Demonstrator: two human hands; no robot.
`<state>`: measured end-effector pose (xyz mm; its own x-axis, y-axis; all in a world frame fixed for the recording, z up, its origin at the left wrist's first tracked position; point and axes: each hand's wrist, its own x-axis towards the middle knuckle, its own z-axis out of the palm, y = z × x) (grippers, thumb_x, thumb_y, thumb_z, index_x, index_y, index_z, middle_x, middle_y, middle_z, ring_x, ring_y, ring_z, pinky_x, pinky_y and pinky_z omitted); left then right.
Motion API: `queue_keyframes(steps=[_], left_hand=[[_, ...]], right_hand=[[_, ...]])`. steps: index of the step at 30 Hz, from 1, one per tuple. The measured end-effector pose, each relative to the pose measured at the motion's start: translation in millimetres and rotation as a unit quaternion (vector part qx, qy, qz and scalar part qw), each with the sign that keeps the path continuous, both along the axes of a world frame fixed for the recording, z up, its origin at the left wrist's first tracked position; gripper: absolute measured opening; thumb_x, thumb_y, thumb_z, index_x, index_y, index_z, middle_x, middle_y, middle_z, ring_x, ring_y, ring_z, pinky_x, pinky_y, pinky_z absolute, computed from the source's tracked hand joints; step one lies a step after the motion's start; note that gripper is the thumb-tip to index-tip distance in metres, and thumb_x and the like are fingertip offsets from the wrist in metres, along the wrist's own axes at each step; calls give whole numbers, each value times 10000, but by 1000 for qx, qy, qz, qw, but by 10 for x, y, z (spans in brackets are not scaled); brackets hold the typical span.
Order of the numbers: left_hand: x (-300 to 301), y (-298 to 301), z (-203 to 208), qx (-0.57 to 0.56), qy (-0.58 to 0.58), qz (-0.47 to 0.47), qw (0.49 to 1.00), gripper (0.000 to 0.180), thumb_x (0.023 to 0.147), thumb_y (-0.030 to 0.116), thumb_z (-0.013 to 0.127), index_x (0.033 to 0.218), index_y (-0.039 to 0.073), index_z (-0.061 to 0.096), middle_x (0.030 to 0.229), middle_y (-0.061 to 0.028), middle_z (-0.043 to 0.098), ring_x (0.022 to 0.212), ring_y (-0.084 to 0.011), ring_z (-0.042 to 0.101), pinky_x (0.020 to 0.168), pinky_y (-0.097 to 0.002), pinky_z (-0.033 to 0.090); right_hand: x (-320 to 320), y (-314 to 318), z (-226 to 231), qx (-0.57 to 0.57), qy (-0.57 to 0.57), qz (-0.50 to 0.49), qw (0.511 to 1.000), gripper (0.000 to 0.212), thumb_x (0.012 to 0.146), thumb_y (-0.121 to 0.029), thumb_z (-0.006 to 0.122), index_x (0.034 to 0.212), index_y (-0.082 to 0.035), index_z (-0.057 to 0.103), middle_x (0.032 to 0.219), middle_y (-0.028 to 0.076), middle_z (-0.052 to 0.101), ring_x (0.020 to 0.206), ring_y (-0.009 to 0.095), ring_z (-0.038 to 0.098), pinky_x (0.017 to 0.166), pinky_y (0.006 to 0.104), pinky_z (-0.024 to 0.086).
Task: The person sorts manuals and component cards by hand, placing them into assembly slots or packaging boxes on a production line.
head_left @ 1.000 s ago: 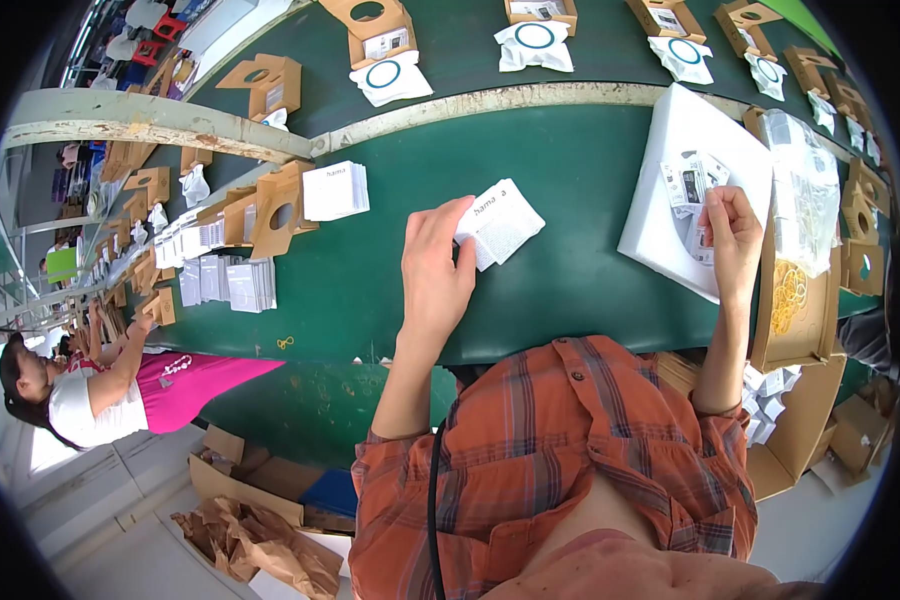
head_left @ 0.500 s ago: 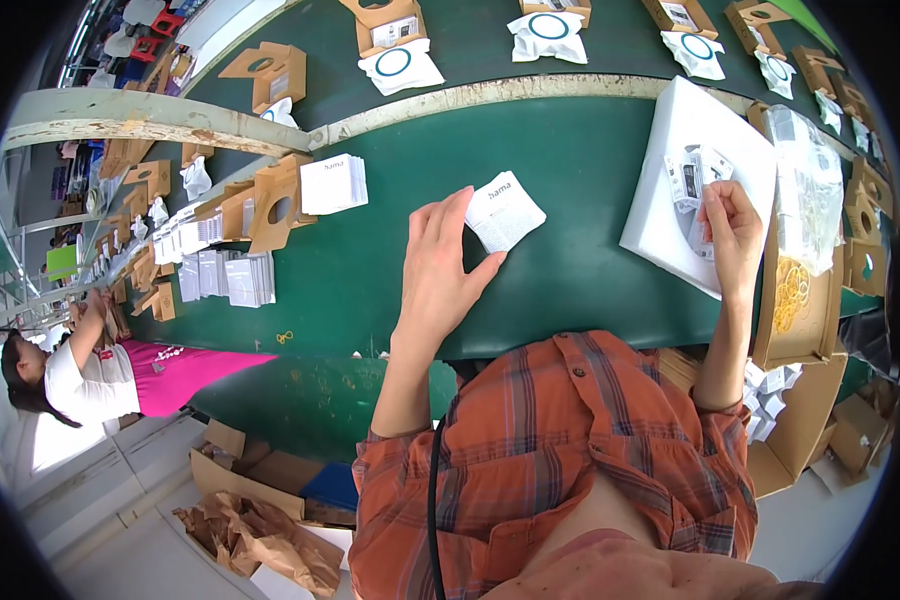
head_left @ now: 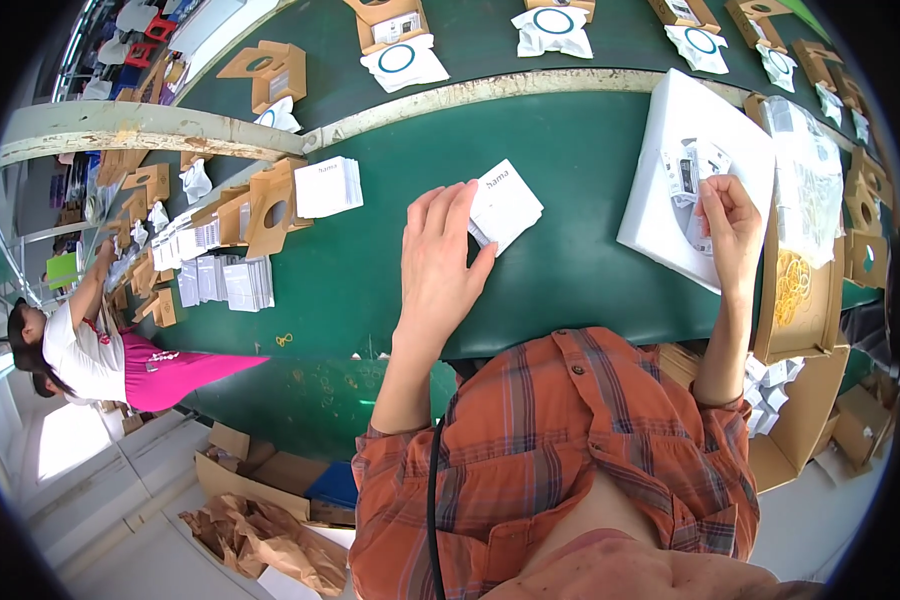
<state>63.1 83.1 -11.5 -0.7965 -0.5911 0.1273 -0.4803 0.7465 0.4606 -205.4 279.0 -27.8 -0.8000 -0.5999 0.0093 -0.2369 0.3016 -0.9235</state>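
A small stack of square white booklets [head_left: 508, 205] lies on the green table in front of me. My left hand [head_left: 438, 255] rests at its left side, fingers stretched, with the index fingertip at the upper left edge and the thumb apart, near the lower left edge. To the right, my right hand [head_left: 732, 222] reaches over a white foam block [head_left: 655, 205]. Its thumb and fingers are pinched together above small printed pieces [head_left: 688, 172] in the block's round hollow. What lies between those fingertips is too small to make out.
A cardboard tray [head_left: 808, 325] with yellow rubber bands [head_left: 792, 288] and clear plastic bags [head_left: 805, 185] stands beside the foam. More white booklets [head_left: 330, 187] and open brown boxes [head_left: 270, 210] sit at left. Wrapped items [head_left: 400, 62] line the far belt. A co-worker [head_left: 90, 350] is at far left.
The booklet stack has turned slightly and its top looks different. My left hand has shifted a little along its edge. My right hand stays over the foam; the co-worker has moved an arm.
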Motion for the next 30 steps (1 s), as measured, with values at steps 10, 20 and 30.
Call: queue_keyframes(steps=[10,20,30], left_hand=[[-62,56,-30,60,46,20,997,591,757,-6,688,1313,60,499,1162,-143,537,1047,-312,536,888,-399,473],[-138,72,-87,310,213,66,924,370,896,-17,589,1264,15,552,975,-49,612,848,-106,580,723,-253,494],[-351,264,-1,507,325,7,799,315,942,-6,525,1254,-49,514,1089,-83,590,933,-117,570,744,-253,502]], right_hand=[[74,-29,81,-24,-7,-6,1000,109,951,-115,599,912,-18,632,701,-14,586,588,23,454,538,173,365],[533,-257,47,-115,-141,117,976,43,947,-66,584,923,-32,593,860,-9,578,693,44,489,625,183,401],[970,-583,10,-127,-42,115,984,35,891,0,617,901,8,584,910,81,606,782,146,583,722,260,486]])
